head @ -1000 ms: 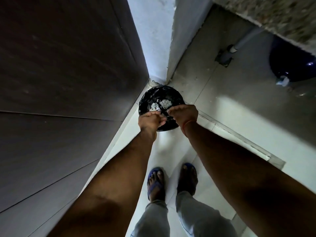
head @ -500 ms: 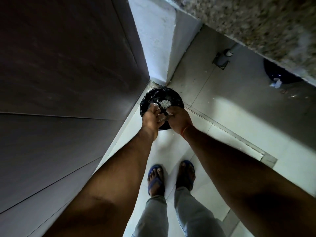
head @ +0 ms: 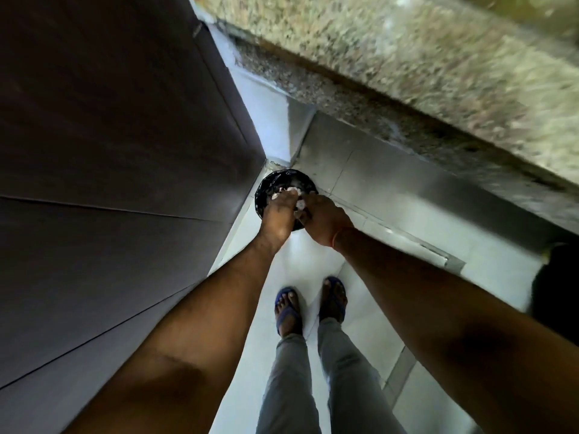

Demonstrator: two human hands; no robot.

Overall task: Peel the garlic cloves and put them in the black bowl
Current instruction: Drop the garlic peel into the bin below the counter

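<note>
A black-lined bin [head: 269, 186] stands on the tiled floor [head: 313, 264] below a granite counter [head: 407, 73].

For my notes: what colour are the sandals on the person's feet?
Blue, seen in the head view: sandals on the pale floor tiles.

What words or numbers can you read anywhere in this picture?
None. No writing shows on the black-lined bin, the speckled stone counter, the dark panel, the floor tiles or the blue sandals. The counter is blurred, but it bears no label. The left hand and right hand meet over the bin with pale scraps.
</note>
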